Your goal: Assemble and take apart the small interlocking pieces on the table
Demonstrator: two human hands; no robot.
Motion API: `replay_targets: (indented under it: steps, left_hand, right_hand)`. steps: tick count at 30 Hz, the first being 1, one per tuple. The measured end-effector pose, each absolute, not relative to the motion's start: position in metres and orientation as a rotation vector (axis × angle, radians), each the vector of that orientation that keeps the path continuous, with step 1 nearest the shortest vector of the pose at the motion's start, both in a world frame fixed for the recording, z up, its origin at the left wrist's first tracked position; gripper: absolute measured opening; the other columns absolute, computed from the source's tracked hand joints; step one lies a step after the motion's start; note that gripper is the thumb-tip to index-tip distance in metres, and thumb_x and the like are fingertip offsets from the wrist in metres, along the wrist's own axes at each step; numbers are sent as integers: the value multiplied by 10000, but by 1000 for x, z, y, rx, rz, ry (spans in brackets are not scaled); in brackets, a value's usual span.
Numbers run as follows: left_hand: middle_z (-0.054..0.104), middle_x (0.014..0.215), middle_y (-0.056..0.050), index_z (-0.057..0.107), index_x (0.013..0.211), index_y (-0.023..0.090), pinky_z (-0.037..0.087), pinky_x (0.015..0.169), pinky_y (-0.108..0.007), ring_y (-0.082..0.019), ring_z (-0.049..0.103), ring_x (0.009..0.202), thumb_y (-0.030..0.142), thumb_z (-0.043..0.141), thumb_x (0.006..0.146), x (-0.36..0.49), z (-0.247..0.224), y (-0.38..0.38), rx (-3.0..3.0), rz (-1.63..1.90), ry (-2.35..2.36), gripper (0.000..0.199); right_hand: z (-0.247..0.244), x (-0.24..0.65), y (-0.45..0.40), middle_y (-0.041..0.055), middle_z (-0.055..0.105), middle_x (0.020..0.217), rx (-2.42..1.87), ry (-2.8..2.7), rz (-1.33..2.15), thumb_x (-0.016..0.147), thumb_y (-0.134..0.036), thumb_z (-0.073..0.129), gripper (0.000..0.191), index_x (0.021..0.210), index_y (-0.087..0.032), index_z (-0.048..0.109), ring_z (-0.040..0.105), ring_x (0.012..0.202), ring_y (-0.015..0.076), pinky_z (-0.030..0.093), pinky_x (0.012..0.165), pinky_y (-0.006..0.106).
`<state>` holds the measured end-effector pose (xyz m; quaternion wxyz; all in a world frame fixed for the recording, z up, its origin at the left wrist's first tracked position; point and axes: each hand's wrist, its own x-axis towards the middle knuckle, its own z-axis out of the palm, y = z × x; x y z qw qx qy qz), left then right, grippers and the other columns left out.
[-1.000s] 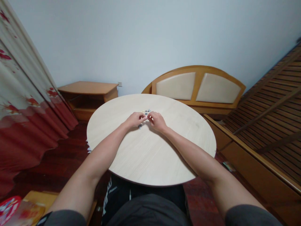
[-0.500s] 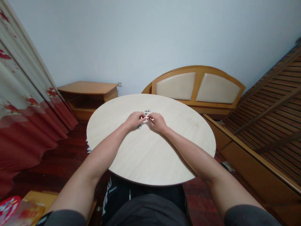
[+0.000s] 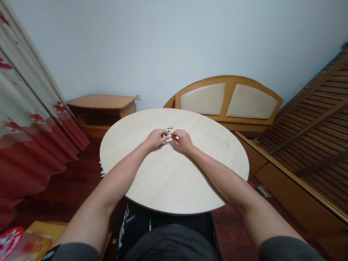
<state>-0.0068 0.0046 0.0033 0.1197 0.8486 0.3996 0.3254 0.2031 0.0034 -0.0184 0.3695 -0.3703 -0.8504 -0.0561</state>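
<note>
I see the left hand (image 3: 157, 138) and the right hand (image 3: 183, 140) nearly meeting at the fingertips, well in from the edges of the round worktop (image 3: 174, 181). Both are pinched on a small white piece (image 3: 169, 136) — too small for me to make out its shape. Just beyond it, toward the far edge, lie a few dark bits (image 3: 169, 131); a greyish scrap (image 3: 161, 146) sits beside the left hand, on its near-edge side.
</note>
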Motion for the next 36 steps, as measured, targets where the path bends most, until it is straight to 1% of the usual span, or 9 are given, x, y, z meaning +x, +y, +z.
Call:
replay_targets:
  steps: [4,8,11,14,18,26,32,36]
  left_hand:
    - [760,882,-52,768,954,176,481,731,-291,-172,641,762,341,672,887,-8,4,5,2462,949,1159,202]
    - [754,881,-47,756,943,175,481,732,-288,-170,633,765,339,697,866,-8,6,4,2466,951,1165,190]
    - [746,884,-45,748,926,178,478,741,-292,-173,625,775,347,719,850,-8,8,3,2486,966,1191,187]
    - [740,893,-46,737,906,176,471,745,-294,-175,623,789,316,727,838,-8,9,2,2494,979,1205,157]
    - [733,884,-38,723,891,179,461,731,-288,-173,619,787,292,734,827,-7,9,2,2487,979,1224,130]
    - [723,879,-43,729,904,168,458,740,-287,-177,619,798,284,749,831,-7,8,3,2503,983,1220,138]
    - [756,979,-63,750,1033,168,480,775,-293,-176,630,821,281,756,847,-6,7,3,2501,1014,1149,218]
    - [763,998,-76,759,998,165,492,802,-300,-178,640,836,287,748,864,-6,6,3,2520,1030,1106,181]
  right_hand:
    - [-19,203,3,84,731,923,-935,-2184,-134,912,-148,602,118,954,-203,698,620,883,243,400,819,356]
    - [-18,203,2,83,732,930,-930,-2185,-115,907,-151,601,120,964,-200,695,622,888,242,398,822,356]
    - [-16,204,0,94,738,982,-933,-2204,-101,910,-194,618,125,1010,-191,692,629,931,249,402,840,362]
    - [-14,205,-3,108,736,1057,-948,-2244,-92,904,-242,633,182,1067,-184,687,630,981,259,411,855,369]
    - [-13,205,-5,110,736,1097,-968,-2273,-76,917,-261,612,199,1085,-192,692,631,1017,266,422,876,380]
    - [-14,204,-2,112,736,1092,-1006,-2263,-85,931,-262,615,180,1067,-203,717,628,1029,274,429,887,394]
    - [-16,205,-1,108,736,1054,-1022,-2261,-108,934,-268,633,190,1079,-188,727,632,984,264,426,865,385]
    - [-16,205,-1,107,735,1050,-1035,-2267,-110,944,-284,632,190,1082,-194,729,630,983,263,425,858,378]
